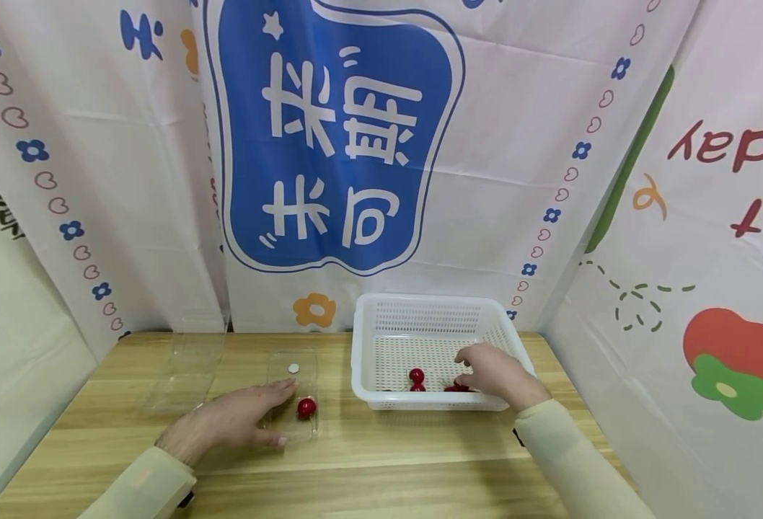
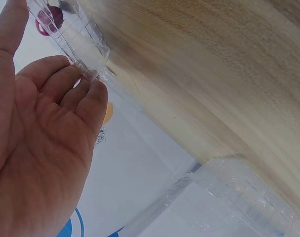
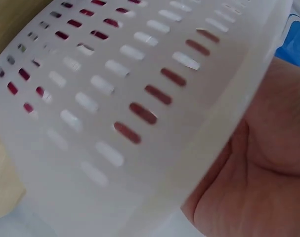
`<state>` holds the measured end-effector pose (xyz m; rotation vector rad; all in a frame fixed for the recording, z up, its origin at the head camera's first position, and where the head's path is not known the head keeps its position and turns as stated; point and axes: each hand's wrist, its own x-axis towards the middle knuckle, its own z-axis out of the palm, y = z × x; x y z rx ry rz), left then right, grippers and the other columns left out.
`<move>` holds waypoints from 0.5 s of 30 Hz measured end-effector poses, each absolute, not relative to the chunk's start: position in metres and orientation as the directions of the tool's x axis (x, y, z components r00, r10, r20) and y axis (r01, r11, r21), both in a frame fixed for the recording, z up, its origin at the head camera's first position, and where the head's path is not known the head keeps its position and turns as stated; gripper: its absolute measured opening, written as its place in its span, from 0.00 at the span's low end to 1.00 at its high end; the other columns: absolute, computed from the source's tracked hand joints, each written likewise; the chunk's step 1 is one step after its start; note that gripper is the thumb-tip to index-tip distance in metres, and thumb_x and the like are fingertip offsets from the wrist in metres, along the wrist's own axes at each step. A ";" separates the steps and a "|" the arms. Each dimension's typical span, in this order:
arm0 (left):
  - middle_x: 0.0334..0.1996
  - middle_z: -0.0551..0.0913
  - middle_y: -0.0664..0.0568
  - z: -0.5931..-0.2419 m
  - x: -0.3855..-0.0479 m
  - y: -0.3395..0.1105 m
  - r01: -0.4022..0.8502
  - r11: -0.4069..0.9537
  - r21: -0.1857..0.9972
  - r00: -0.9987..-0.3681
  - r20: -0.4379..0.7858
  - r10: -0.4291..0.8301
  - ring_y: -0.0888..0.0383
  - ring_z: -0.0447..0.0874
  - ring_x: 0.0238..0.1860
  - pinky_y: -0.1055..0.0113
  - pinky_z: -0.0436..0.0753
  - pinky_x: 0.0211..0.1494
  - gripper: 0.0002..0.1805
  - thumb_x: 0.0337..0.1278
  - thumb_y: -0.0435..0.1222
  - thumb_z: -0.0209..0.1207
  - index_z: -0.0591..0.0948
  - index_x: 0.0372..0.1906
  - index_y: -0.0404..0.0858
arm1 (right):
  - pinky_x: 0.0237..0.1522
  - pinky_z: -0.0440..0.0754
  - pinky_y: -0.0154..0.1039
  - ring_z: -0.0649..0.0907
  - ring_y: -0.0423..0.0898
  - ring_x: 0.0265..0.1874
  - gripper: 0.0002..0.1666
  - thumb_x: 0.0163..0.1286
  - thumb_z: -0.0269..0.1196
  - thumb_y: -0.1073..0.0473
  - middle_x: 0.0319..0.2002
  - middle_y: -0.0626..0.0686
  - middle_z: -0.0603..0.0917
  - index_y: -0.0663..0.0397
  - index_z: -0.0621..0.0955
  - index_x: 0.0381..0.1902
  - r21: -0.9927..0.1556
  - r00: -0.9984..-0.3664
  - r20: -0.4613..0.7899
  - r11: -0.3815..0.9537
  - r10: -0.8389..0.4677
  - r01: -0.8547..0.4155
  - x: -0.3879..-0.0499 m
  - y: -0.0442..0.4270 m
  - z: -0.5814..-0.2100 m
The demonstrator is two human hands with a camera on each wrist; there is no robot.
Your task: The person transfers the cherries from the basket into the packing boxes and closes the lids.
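Note:
My left hand (image 1: pixel 239 418) lies beside a small clear plastic box (image 1: pixel 300 431), with its fingers against the box's left side. One red cherry (image 1: pixel 306 408) sits inside that box; it shows too as a dark red cherry (image 2: pixel 50 20) in the left wrist view. Over on the right, my right hand (image 1: pixel 500 373) reaches across the side of a white slotted basket (image 1: pixel 362 353), thumb and forefinger apart. Beneath the fingers lie red cherries (image 1: pixel 459 388), partly hidden by the front rim. More cherries (image 1: pixel 417 375) lie mid-basket. Basket slots hide the right fingers in the right wrist view.
An open, clear plastic container (image 1: pixel 183 375) stands at the left rear of the wooden table (image 1: pixel 381 468). A small white sticker (image 1: pixel 293 368) shows near the back of the small box. Printed curtains (image 1: pixel 485 180) hang behind and at both sides.

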<state>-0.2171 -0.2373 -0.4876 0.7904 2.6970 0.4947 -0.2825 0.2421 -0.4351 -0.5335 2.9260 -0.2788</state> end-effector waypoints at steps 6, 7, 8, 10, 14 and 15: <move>0.93 0.65 0.32 -0.488 -0.217 -0.238 0.463 0.787 0.408 -0.808 -0.171 0.564 0.28 0.68 0.91 0.28 0.71 0.93 0.57 0.71 0.56 0.79 0.69 0.90 0.28 | 0.73 0.92 0.63 0.93 0.62 0.65 0.19 0.78 0.79 0.63 0.61 0.63 0.96 0.63 0.92 0.63 -0.212 -0.912 -0.178 0.920 -0.369 -0.330 -0.287 0.246 -0.437; 0.93 0.65 0.32 -0.488 -0.218 -0.237 0.463 0.787 0.408 -0.808 -0.171 0.564 0.28 0.68 0.91 0.28 0.71 0.93 0.57 0.71 0.56 0.79 0.69 0.90 0.28 | 0.74 0.92 0.63 0.93 0.63 0.65 0.18 0.78 0.79 0.64 0.61 0.63 0.96 0.63 0.92 0.63 -0.215 -0.910 -0.185 0.919 -0.371 -0.331 -0.288 0.246 -0.437; 0.93 0.65 0.32 -0.488 -0.218 -0.237 0.463 0.787 0.407 -0.808 -0.171 0.564 0.28 0.69 0.91 0.28 0.71 0.92 0.57 0.71 0.56 0.79 0.69 0.90 0.28 | 0.74 0.92 0.64 0.93 0.63 0.65 0.18 0.78 0.78 0.65 0.61 0.63 0.96 0.63 0.92 0.62 -0.219 -0.907 -0.189 0.917 -0.375 -0.333 -0.289 0.246 -0.437; 0.93 0.65 0.32 -0.489 -0.218 -0.237 0.463 0.788 0.405 -0.808 -0.173 0.563 0.28 0.69 0.91 0.28 0.71 0.92 0.57 0.71 0.57 0.79 0.69 0.90 0.28 | 0.73 0.93 0.64 0.93 0.63 0.64 0.18 0.77 0.78 0.67 0.60 0.62 0.96 0.63 0.93 0.62 -0.218 -0.901 -0.195 0.912 -0.388 -0.346 -0.290 0.246 -0.438; 0.93 0.65 0.32 -0.489 -0.218 -0.237 0.464 0.791 0.400 -0.808 -0.174 0.562 0.28 0.69 0.91 0.29 0.72 0.92 0.57 0.71 0.57 0.79 0.69 0.91 0.29 | 0.71 0.93 0.64 0.94 0.63 0.62 0.16 0.76 0.77 0.71 0.59 0.62 0.96 0.63 0.93 0.59 -0.206 -0.882 -0.208 0.901 -0.422 -0.382 -0.294 0.244 -0.441; 0.93 0.65 0.33 -0.489 -0.218 -0.237 0.462 0.791 0.400 -0.809 -0.175 0.561 0.29 0.69 0.91 0.29 0.72 0.92 0.57 0.71 0.57 0.79 0.69 0.91 0.29 | 0.71 0.93 0.64 0.94 0.62 0.62 0.16 0.76 0.76 0.72 0.58 0.62 0.97 0.63 0.94 0.59 -0.200 -0.878 -0.214 0.899 -0.428 -0.389 -0.295 0.244 -0.442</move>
